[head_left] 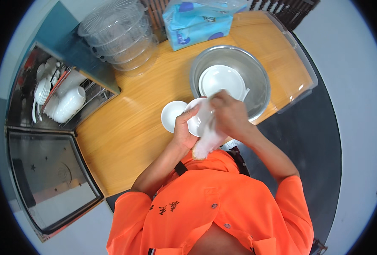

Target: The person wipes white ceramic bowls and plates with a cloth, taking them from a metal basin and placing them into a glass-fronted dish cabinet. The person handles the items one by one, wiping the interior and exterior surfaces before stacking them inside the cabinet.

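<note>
My left hand grips a white bowl by its side, tilted so its inside faces up. A pale pinkish-white cloth is bunched in my right hand, which is at the bowl's right side and slightly smeared by motion; part of the cloth hangs down in front of my orange shirt. Just left of the held bowl, another small white bowl stands on the table. Behind my right hand, a large metal basin contains white dishes and what looks like a white spoon handle.
On the left stands a cabinet with its glass door swung open, white bowls and spoons on its racks. Stacked clear plastic covers and a blue tissue pack sit at the back of the wooden table.
</note>
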Demonstrator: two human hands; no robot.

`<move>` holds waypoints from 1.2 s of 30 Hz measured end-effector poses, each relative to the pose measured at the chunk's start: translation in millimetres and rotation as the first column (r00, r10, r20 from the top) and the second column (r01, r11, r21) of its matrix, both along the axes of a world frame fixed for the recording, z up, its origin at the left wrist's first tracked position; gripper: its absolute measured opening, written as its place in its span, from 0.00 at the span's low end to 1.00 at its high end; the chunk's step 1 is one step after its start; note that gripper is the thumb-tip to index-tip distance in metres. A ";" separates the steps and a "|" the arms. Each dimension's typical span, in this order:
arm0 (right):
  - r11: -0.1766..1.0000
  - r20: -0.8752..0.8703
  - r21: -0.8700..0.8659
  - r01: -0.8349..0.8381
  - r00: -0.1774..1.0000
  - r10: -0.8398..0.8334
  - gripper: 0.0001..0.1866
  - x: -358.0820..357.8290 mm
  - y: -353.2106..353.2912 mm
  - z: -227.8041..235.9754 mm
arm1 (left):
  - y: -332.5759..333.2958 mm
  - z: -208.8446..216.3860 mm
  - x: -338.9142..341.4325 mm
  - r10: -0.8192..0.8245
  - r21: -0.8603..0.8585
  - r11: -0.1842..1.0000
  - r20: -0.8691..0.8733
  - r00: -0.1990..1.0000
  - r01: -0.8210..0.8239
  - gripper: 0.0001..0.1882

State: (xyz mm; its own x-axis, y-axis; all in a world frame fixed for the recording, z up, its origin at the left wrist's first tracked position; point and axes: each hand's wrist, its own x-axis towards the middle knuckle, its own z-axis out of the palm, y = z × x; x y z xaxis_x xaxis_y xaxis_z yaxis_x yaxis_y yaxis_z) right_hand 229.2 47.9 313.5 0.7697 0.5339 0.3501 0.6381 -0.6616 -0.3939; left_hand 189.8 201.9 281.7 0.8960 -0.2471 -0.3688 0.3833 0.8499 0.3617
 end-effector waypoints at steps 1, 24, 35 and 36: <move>0.996 -0.100 0.052 0.067 0.993 -0.061 0.11 0.4 -11.3 4.0 | 6.2 -2.7 -0.8 0.032 0.052 0.998 0.047 0.998 -0.035 0.23; 0.939 -0.875 0.315 0.140 0.426 0.230 0.12 4.4 18.4 -2.0 | 104.4 55.9 -53.1 -0.834 0.359 -0.069 0.492 0.252 -0.931 0.11; 0.658 -0.784 0.579 0.483 0.108 0.611 0.10 -16.1 39.8 36.5 | 298.2 122.4 -87.7 0.529 0.605 0.301 0.537 0.657 -0.737 0.06; 0.661 -0.794 0.561 0.498 0.098 0.600 0.10 -21.1 46.9 41.8 | 328.0 133.2 -80.2 0.610 0.537 0.313 0.518 0.599 -0.783 0.06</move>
State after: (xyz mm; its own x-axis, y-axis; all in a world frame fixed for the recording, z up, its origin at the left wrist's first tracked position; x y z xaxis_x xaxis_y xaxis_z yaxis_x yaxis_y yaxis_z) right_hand 208.0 94.7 355.3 0.6429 0.6573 -0.3933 -0.6063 0.1229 -0.7857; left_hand 109.7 529.8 414.9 0.6696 0.7378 0.0859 -0.3760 0.2370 0.8958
